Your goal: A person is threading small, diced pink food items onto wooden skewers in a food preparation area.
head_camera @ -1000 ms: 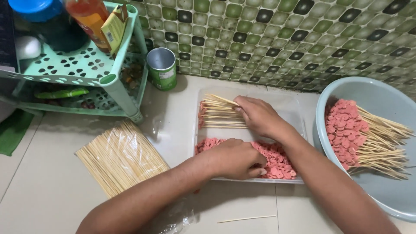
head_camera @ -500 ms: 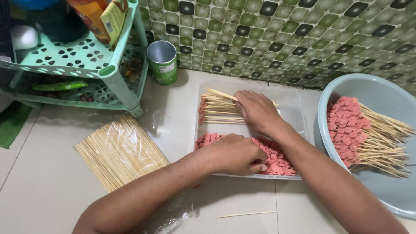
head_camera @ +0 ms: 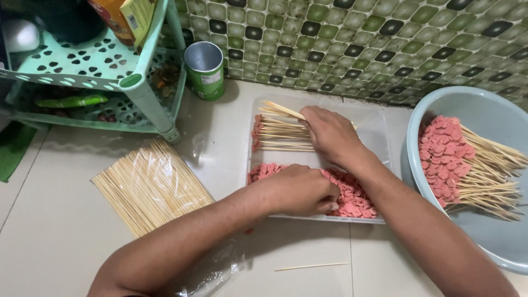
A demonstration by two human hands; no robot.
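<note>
In the tray [head_camera: 379, 124], left hand [head_camera: 300, 190] curled over pink slices [head_camera: 352, 195], grip hidden; right hand [head_camera: 330, 132] clasping skewers [head_camera: 278, 132]

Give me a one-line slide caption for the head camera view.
Left hand reaches into pink sausage slices in a clear tray; right hand grips bamboo skewers.

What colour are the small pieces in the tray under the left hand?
Pink. The pieces fill the tray by the left hand, seen in the head view.

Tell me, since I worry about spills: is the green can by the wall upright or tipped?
Upright. The green can stands on its base beside the shelf rack, its open mouth facing up.
</note>
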